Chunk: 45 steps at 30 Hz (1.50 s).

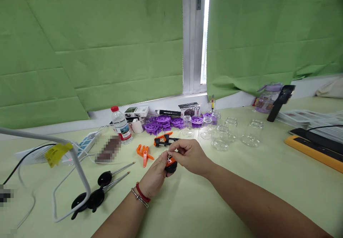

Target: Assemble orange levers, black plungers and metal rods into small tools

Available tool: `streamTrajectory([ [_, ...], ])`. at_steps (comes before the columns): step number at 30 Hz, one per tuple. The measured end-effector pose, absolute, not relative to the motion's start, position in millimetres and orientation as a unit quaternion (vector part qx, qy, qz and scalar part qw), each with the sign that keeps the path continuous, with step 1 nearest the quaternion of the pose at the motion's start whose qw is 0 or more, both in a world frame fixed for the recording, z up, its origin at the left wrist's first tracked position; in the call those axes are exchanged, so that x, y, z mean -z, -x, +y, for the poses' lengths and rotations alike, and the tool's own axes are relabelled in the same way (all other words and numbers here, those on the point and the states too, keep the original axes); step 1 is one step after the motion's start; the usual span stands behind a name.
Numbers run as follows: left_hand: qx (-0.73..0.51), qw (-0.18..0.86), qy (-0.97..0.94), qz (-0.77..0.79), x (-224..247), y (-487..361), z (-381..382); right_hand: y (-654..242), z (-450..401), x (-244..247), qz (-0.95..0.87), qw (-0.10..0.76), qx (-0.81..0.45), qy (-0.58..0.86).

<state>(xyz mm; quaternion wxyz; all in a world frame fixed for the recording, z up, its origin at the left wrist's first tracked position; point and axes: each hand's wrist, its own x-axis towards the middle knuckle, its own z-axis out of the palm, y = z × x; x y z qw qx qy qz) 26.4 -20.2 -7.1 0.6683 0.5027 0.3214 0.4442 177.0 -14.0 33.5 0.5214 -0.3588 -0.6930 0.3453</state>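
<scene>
My left hand (pixel 155 178) is closed around a small black-and-orange plastic part (pixel 171 166), held just above the table in front of me. Thumb and fingertips of my right hand (pixel 190 156) pinch together at the top of that part, on a thin light-coloured piece (pixel 168 156) too small to name. Just beyond my hands lie a black-and-orange clamp-like piece (pixel 163 140) and loose orange plastic pieces (pixel 145 155).
Purple plastic wheels (pixel 163 120), small boxes (pixel 136 111) and a water bottle (pixel 121 125) line the back. Several clear glass jars (pixel 220 138) stand to the right. Left are long-stemmed black round pieces (pixel 105 178) and a bent grey tube (pixel 77 166); an orange-and-black tool (pixel 313 152) lies far right.
</scene>
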Motion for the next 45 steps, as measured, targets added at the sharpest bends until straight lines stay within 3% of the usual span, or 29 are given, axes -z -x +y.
streamTrajectory([
  [6, -0.449, 0.701, -0.48, 0.278, 2.3, -25.7, -21.2, -173.5, -13.5, -27.0, -0.677, 0.436, -0.498, 0.321],
  [12, -0.458, 0.707, -0.462, 0.279, 1.8, -23.4, -17.9, -178.3, -9.2, -29.7, -0.798, 0.424, -0.293, 0.312],
  [17, -0.455, 0.723, -0.445, 0.268, 3.1, -21.0, -15.4, -182.5, -6.1, -30.6, -0.859, 0.379, -0.212, 0.271],
  [22, -0.496, 0.727, -0.396, 0.262, 1.4, -15.0, -9.1, -185.6, 2.0, -25.5, -0.819, 0.461, -0.194, 0.281],
  [25, -0.545, 0.706, -0.356, 0.28, 0.8, -9.7, -1.4, -187.3, 10.5, -15.2, -0.748, 0.498, -0.237, 0.37],
  [30, -0.6, 0.686, -0.267, 0.314, -2.1, -6.0, 6.1, -176.5, 13.9, 13.2, -0.698, 0.355, -0.41, 0.467],
  [35, -0.568, 0.731, -0.247, 0.287, -5.3, -7.4, 2.9, -156.9, 1.1, 21.2, -0.66, 0.288, -0.567, 0.4],
  [41, -0.538, 0.734, -0.315, 0.268, 1.1, -7.2, 2.4, -157.3, 2.3, 14.8, -0.631, 0.318, -0.57, 0.419],
  [45, -0.533, 0.711, -0.367, 0.274, 2.2, -2.1, 3.3, -164.2, 7.6, 19.0, -0.673, 0.316, -0.5, 0.444],
])
